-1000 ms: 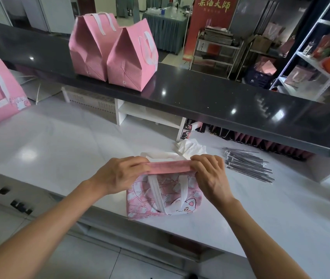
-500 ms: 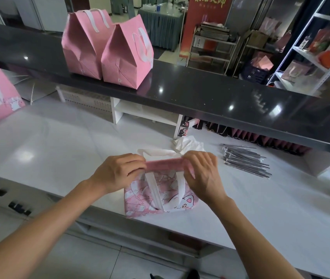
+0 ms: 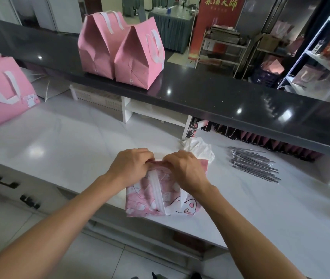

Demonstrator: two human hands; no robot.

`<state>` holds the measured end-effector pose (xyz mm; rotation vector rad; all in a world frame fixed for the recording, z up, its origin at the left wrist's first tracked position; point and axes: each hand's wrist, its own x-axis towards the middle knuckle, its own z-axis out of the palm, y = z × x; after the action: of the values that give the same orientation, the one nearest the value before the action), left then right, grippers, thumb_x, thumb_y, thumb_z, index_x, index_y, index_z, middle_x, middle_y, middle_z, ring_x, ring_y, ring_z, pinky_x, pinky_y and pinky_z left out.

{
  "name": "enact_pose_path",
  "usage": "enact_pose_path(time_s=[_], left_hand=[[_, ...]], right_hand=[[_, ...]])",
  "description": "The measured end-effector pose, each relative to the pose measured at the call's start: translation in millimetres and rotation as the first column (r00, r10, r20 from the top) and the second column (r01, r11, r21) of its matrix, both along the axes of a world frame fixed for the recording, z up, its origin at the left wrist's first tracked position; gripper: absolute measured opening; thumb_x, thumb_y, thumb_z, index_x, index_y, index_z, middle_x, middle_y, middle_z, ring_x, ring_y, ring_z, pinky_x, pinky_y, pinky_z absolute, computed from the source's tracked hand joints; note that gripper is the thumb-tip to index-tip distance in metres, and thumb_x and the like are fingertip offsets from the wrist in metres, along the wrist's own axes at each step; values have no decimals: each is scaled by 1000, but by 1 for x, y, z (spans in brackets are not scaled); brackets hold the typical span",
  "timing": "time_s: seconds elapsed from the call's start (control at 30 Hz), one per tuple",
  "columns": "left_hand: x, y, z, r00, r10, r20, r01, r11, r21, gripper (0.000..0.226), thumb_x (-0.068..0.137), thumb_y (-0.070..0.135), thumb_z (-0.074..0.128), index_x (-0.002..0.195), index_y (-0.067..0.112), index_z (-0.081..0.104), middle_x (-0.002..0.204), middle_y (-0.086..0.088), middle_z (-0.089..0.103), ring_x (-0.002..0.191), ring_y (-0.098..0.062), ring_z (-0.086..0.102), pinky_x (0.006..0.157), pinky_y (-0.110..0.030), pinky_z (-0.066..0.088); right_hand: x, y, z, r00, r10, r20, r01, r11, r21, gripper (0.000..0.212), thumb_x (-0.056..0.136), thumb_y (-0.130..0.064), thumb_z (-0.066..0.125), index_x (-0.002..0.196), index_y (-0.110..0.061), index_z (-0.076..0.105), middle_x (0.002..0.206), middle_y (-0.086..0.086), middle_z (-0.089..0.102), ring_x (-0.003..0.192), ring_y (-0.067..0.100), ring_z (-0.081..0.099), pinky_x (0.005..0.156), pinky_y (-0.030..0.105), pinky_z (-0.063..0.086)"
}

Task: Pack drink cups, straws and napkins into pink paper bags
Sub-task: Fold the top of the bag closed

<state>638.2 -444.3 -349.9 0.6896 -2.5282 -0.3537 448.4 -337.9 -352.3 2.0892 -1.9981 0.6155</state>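
Note:
A pink paper bag (image 3: 152, 200) with a cartoon cat print and white handles stands at the front edge of the white counter (image 3: 69, 150). My left hand (image 3: 130, 166) and my right hand (image 3: 184, 170) pinch its folded top edge, knuckles close together at the middle. What is inside the bag is hidden. White napkins (image 3: 199, 147) lie just behind the bag. A bundle of wrapped straws (image 3: 252, 164) lies to the right. No drink cup shows.
Two closed pink bags (image 3: 120, 49) stand on the raised black ledge (image 3: 220, 101). Another pink bag (image 3: 1, 91) stands at the far left of the counter. A small white shelf unit (image 3: 156, 115) sits under the ledge. Metal racks (image 3: 321, 57) stand at the back right.
My two hands have slid along the bag's top from its ends toward the middle, and they now nearly meet. The bag's top fold is pressed lower.

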Motion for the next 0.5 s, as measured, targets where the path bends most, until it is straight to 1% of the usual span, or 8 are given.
enact_pose_path(time_s=[0.07, 0.13, 0.17, 0.23, 0.3, 0.37, 0.43, 0.5], left_hand=[[5, -4, -1, 1000, -2, -1, 1, 1000, -14, 15, 89, 29, 61, 87, 19, 72, 81, 9, 67, 73, -21, 64, 59, -36, 53], [2, -3, -1, 999, -44, -5, 44, 995, -87, 5, 87, 22, 71, 90, 17, 74, 83, 8, 68, 78, -18, 62, 60, -34, 53], [-3, -1, 0, 997, -71, -7, 70, 990, -122, 6, 85, 20, 74, 91, 17, 74, 85, 8, 69, 81, -18, 61, 61, -33, 52], [-14, 1, 3, 994, -105, -6, 103, 984, -146, 7, 84, 20, 74, 91, 17, 75, 85, 7, 70, 82, -18, 60, 62, -33, 52], [-21, 1, 4, 993, -121, -2, 119, 983, -141, 7, 85, 18, 68, 87, 18, 74, 81, 7, 69, 79, -20, 61, 58, -36, 53], [-23, 0, 4, 992, -125, -2, 123, 983, -138, 12, 86, 20, 62, 84, 17, 73, 77, 6, 66, 76, -20, 62, 54, -36, 52], [-22, -1, 1, 991, -133, 3, 132, 982, -133, 9, 86, 16, 63, 84, 15, 72, 76, 5, 65, 74, -20, 60, 52, -36, 52], [-22, -1, 1, 991, -133, 4, 132, 984, -120, 7, 88, 12, 66, 87, 14, 73, 78, 5, 66, 75, -20, 59, 54, -39, 52]], right_hand=[[-8, 6, 2, 999, -28, -21, 27, 1000, -15, 10, 95, -19, 64, 89, -16, 71, 76, 0, 62, 72, 25, 55, 63, 35, 43], [-11, 10, 2, 999, -35, -35, 34, 999, -28, 12, 92, -9, 61, 85, -13, 70, 73, 2, 60, 69, 26, 54, 62, 37, 46], [-10, 10, 3, 999, -34, -33, 33, 999, -33, 17, 93, -9, 56, 83, -12, 69, 72, 2, 59, 67, 26, 53, 61, 38, 46], [-5, 9, 4, 1000, -15, -14, 14, 998, -60, 29, 96, -17, 45, 79, -11, 68, 69, 2, 57, 65, 25, 51, 59, 38, 46], [-2, 8, 6, 1000, 2, -1, -2, 997, -72, 34, 99, -24, 43, 78, -11, 67, 68, 2, 56, 64, 24, 51, 58, 36, 44], [-4, 9, 5, 1000, -13, 2, 13, 999, -52, 28, 101, -25, 52, 83, -12, 69, 72, 1, 58, 66, 23, 51, 59, 34, 44], [-9, 12, 4, 999, -53, 5, 53, 998, -35, 13, 97, -25, 66, 91, -14, 70, 77, 0, 61, 69, 22, 54, 61, 35, 45], [-14, 12, 3, 996, -83, -8, 83, 996, -19, 9, 91, -16, 74, 85, -14, 68, 74, 0, 58, 66, 23, 53, 57, 34, 42]])
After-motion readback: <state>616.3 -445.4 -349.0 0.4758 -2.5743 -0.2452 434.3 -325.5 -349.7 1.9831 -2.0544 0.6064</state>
